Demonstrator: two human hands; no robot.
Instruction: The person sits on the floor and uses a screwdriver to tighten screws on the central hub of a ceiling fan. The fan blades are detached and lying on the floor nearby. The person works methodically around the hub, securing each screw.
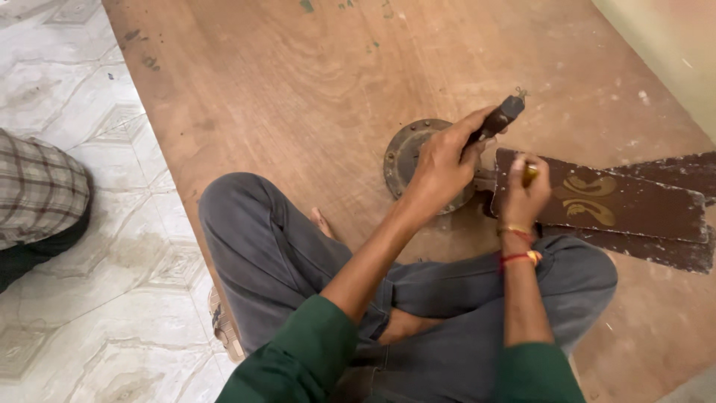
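Observation:
I sit cross-legged on a wooden board. My left hand (444, 166) grips a dark tool handle (501, 118) that points up and to the right, over a round rusty metal fan hub (403, 153). My right hand (523, 195) is closed on a small yellow-handled tool (529, 174), pressed against the inner end of a dark brown fan blade (619, 203) with a gold leaf pattern. More dark blades (671, 168) lie behind and beneath it, reaching to the right.
The brown plywood sheet (313, 82) runs from the top of the view to my knees. Pale patterned floor tiles (89, 283) lie to the left. Another person's checked-cloth leg (37, 190) rests at the left edge. A pale wall (671, 45) stands at the upper right.

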